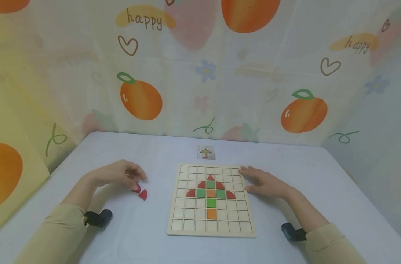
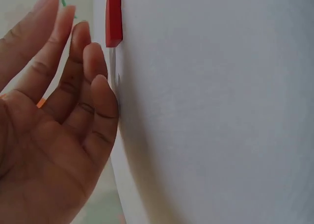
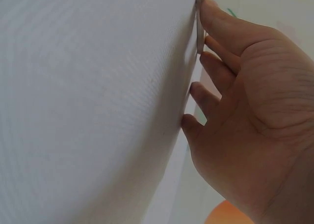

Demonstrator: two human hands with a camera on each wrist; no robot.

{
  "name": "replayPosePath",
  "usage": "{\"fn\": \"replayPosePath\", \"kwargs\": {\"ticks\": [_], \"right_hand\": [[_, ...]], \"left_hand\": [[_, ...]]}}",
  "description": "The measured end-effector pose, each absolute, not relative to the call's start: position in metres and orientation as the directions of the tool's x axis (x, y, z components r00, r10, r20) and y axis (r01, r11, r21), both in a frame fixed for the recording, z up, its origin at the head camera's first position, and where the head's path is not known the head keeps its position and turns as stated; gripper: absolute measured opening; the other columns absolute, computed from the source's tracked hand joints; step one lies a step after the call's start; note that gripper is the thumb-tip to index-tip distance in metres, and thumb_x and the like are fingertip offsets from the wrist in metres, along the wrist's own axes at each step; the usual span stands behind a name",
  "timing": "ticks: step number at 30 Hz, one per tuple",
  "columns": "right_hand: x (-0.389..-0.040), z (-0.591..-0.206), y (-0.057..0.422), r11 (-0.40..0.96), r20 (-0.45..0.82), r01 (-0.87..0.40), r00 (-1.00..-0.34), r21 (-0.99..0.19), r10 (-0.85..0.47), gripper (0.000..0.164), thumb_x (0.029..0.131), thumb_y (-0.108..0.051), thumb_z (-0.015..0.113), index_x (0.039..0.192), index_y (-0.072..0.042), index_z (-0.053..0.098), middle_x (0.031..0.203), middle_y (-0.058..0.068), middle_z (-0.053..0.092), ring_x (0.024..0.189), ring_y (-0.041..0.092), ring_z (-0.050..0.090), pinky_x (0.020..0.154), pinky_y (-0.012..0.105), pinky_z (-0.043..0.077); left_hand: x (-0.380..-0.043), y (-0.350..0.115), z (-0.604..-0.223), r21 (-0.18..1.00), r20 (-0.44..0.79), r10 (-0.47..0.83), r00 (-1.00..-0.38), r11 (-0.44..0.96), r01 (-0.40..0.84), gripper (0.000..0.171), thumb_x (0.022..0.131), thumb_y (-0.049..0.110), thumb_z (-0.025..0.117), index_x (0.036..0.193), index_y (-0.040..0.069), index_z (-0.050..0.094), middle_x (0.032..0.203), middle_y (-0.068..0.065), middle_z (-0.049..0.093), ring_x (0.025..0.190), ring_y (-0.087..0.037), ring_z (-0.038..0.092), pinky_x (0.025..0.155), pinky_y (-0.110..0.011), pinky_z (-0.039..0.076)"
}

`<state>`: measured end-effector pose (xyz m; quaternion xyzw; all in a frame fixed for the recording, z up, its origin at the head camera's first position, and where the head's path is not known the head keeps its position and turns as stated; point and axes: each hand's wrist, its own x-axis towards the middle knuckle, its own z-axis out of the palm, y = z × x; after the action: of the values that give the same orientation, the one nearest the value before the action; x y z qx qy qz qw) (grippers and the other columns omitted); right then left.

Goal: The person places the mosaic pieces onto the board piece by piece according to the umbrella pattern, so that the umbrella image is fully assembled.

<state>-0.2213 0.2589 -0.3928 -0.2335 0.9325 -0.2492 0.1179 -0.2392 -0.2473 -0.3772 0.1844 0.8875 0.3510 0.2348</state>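
My left hand (image 1: 122, 174) hovers at the left over two red quarter-circle pieces. Its fingertips partly cover one red piece (image 1: 136, 188); whether they touch it cannot be told. The other red piece (image 1: 143, 194) lies just beside it. In the left wrist view the fingers bend loosely, and a red piece (image 2: 114, 20) shows past the fingertips. A pale wooden grid board (image 1: 183, 233) lies in the middle, bearing a red triangle (image 1: 210, 178), several red quarter-circles, several green squares and two orange squares. My right hand (image 1: 264, 182) rests its fingers, spread, at the board's right edge.
Behind the board lies a small pattern card (image 1: 206, 152) with a similar coloured figure. A white cloth covers the table (image 1: 147, 242). Fruit-printed curtain (image 1: 177, 84) hangs along the table's far side.
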Motion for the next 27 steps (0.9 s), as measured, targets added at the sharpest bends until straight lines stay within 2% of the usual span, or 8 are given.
{"fn": "replayPosePath", "kwargs": {"ticks": [11,27], "right_hand": [[-0.2195,-0.3933,0.259,0.764,-0.106,-0.373,-0.863,-0.527,-0.495,0.068,0.09,-0.037,0.068,0.149,-0.013,0.044,0.16,0.012,0.035,0.151,0.044,0.021,0.118,0.064,0.021],[-0.2225,-0.3948,0.2593,0.761,-0.096,-0.39,-0.858,-0.518,-0.505,0.067,0.091,-0.036,0.068,0.149,-0.012,0.044,0.16,0.014,0.035,0.151,0.044,0.022,0.119,0.064,0.022]], "left_hand": [[-0.2394,-0.2532,-0.3856,0.694,-0.288,0.546,-0.787,0.685,0.222,0.027,0.077,0.012,0.079,0.102,0.011,0.071,0.078,-0.003,0.06,0.077,-0.017,0.055,0.068,-0.024,0.047],[-0.24,-0.2494,-0.3856,0.682,-0.283,0.509,-0.813,0.703,0.203,0.024,0.077,0.01,0.079,0.099,0.008,0.069,0.074,0.0,0.058,0.074,-0.016,0.053,0.068,-0.026,0.045]]}}
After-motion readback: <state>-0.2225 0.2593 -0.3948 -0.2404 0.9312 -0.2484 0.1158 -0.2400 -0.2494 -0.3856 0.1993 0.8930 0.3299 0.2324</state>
